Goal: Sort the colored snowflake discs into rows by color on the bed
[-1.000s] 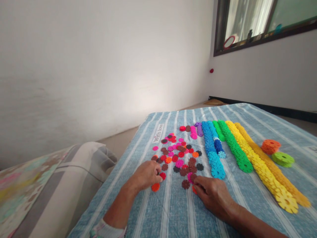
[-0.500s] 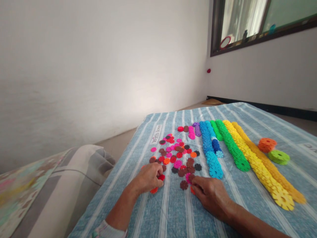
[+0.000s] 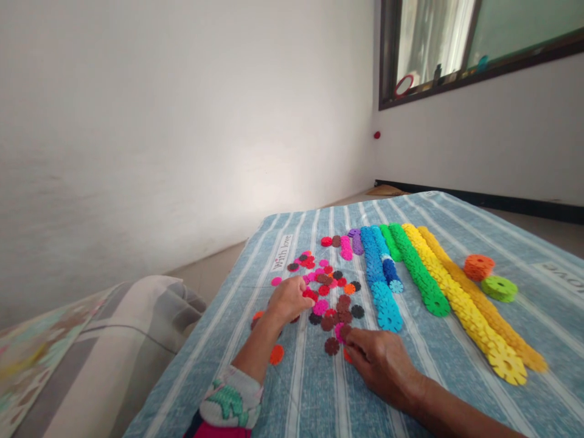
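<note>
My left hand is closed in a pinch on a red disc, over the left part of a loose scatter of notched discs. Among these are pink, brown, black, red and orange ones. My right hand is closed at the near right side of the scatter, its fingertips at a brown disc that overlaps a pink one. A separate brown disc lies just left of those fingers. Whatever the right fingers hold is hidden. An orange disc rests below my left hand.
Long overlapping rows of blue, green and yellow discs run along the right. Beyond them are an orange stack and a lime stack. A striped cloth covers the surface; grey-striped fabric lies left.
My left hand has moved forward and right with a red disc, uncovering the orange disc. My right hand stays by the brown and pink discs. The view has shifted slightly.
</note>
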`<state>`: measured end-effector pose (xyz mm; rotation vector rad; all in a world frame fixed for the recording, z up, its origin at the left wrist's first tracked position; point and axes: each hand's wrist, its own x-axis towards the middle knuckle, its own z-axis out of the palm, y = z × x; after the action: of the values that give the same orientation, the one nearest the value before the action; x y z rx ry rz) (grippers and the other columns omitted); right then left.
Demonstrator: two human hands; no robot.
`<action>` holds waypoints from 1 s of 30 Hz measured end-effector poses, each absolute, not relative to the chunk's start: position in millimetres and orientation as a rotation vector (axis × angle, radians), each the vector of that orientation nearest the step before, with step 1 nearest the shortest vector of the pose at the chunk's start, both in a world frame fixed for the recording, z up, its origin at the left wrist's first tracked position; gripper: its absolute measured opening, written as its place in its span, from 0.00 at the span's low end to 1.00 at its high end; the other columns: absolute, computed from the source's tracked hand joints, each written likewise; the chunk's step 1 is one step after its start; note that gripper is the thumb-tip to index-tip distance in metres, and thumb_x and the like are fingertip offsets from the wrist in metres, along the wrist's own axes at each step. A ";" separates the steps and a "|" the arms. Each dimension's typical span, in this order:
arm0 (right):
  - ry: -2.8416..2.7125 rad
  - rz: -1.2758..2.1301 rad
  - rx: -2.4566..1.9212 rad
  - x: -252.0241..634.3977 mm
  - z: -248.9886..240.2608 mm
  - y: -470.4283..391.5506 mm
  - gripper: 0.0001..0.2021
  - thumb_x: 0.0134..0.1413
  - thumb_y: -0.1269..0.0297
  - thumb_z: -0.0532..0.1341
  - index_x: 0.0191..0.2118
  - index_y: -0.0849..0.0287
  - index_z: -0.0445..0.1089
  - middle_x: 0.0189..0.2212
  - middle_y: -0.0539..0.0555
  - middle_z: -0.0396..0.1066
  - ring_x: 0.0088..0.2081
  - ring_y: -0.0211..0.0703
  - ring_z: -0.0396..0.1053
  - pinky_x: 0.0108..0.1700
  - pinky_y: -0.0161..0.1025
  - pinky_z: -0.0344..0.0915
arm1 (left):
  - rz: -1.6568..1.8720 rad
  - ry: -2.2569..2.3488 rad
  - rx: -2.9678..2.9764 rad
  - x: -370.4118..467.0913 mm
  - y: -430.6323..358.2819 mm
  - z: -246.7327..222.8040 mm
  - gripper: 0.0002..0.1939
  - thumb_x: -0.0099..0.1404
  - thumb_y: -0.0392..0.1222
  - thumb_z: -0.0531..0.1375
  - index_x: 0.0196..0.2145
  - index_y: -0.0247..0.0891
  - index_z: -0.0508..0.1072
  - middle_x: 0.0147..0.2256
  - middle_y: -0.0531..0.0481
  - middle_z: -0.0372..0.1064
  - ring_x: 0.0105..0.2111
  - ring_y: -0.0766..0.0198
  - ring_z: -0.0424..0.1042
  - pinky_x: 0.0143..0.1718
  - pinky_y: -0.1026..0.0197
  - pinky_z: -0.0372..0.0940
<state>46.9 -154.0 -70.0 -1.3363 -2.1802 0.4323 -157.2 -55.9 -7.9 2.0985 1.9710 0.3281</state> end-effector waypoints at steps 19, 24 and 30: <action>-2.202 0.448 -1.353 47.6 -66.6 -152.7 0.08 0.58 0.67 0.53 0.29 0.57 0.66 0.24 0.48 0.73 0.26 0.35 0.68 0.28 0.35 0.45 | 0.054 2.134 2.156 -137.7 -56.2 -3.3 0.10 0.49 0.46 0.59 0.18 0.38 0.69 0.17 0.55 0.59 0.23 0.67 0.61 0.23 0.64 0.47; -2.216 0.457 -1.364 47.7 -63.2 -154.1 0.08 0.58 0.67 0.53 0.30 0.57 0.67 0.24 0.49 0.73 0.27 0.36 0.69 0.28 0.35 0.46 | -0.033 2.155 2.109 -133.3 -58.1 0.3 0.09 0.50 0.45 0.58 0.19 0.39 0.71 0.17 0.54 0.60 0.24 0.66 0.63 0.25 0.64 0.49; -2.214 0.464 -1.341 47.8 -61.3 -153.4 0.07 0.57 0.68 0.53 0.31 0.57 0.67 0.26 0.48 0.74 0.27 0.36 0.69 0.28 0.35 0.47 | 0.125 2.175 2.112 -134.8 -55.7 -1.8 0.10 0.52 0.46 0.57 0.21 0.38 0.72 0.18 0.54 0.63 0.23 0.66 0.63 0.24 0.64 0.48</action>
<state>47.8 -153.4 -61.3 -1.3409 -2.2142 0.4636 -134.8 -55.7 -1.8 2.1122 2.1753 0.1246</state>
